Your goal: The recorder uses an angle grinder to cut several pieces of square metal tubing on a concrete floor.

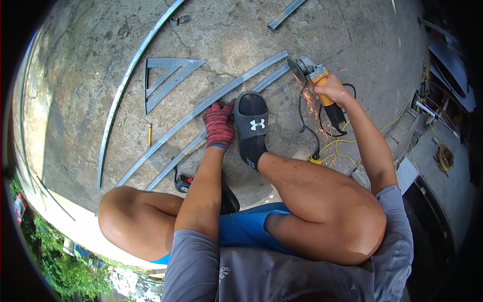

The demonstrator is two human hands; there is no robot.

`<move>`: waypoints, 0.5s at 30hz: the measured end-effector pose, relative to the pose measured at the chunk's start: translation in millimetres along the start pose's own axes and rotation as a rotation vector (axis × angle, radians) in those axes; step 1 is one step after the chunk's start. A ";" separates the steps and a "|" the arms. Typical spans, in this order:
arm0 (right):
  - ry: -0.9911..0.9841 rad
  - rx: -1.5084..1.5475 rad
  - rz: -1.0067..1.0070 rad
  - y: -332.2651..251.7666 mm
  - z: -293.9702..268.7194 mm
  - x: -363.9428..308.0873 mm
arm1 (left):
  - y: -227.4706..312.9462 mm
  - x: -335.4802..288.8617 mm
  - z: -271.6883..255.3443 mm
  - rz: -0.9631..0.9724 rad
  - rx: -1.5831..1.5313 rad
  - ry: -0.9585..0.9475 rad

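Observation:
My right hand [332, 90], bare, is wrapped round an orange and grey angle grinder [319, 77]. The grinder's disc [296, 70] meets the end of a metal channel [275, 76], and orange sparks [311, 103] spray down toward me. My left hand [220, 125], in a red and black knit glove, grips the metal channels beside my foot, its fingers curled and partly hidden. A second, longer metal channel [193, 113] runs alongside the first. My slide sandal [250, 121], worn over a black sock, rests across the channel being ground.
A triangular metal square [173, 85] and a pencil [150, 135] lie on the concrete to the left. A long curved-looking metal strip [121, 90] lies beyond them. A tape measure [182, 184] is near my left forearm. Yellow cord [342, 142] trails at right.

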State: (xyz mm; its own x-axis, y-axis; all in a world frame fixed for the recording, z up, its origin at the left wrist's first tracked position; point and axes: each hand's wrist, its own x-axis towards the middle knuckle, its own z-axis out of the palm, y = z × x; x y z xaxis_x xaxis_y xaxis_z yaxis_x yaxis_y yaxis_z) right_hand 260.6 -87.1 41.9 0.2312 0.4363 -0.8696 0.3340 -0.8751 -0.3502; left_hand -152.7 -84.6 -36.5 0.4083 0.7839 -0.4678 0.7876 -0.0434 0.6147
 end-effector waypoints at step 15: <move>0.011 -0.025 0.023 -7.9 4.5 -10.8 | 1.4 0.3 -2.0 0.001 0.010 -0.015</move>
State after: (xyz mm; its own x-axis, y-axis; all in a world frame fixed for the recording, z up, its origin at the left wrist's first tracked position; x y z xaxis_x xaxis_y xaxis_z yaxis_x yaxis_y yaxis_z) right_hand 251.4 -85.8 52.5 0.2492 0.4182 -0.8735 0.3511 -0.8796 -0.3210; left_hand -152.4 -83.3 -34.4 0.4162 0.7742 -0.4768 0.7917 -0.0507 0.6088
